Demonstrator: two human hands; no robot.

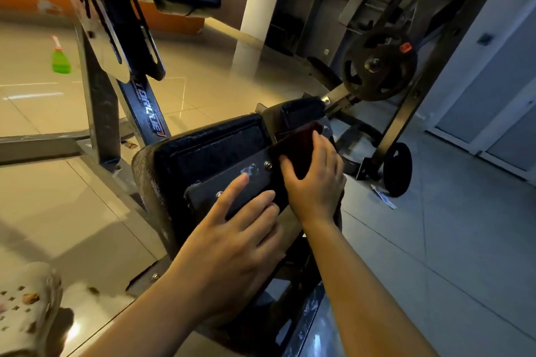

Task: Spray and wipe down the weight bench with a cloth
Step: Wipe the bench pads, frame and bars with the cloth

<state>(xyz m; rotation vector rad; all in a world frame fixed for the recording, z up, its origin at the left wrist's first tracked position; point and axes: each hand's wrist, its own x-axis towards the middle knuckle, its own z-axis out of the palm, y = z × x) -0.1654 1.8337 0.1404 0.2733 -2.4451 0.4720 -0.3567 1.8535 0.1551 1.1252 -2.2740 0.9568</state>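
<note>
Our left hand (232, 240) is resting flat, fingers straight, on the bench (203, 153) underside; our right hand (316, 180) is pressing a dark cloth (301, 145) there. "TORQUE" is showing on the frame (150, 107); a green spray bottle (61, 59) is standing well apart on the floor.

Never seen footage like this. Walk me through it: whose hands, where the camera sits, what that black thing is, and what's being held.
The one camera is worn on a person's head and looks down at their bare hands. The black thing is the underside of a weight bench pad with its metal plate. The left hand rests flat on that plate, fingers straight. The right hand presses a dark red cloth against the frame. A green spray bottle stands on the tiled floor behind, untouched.
</note>
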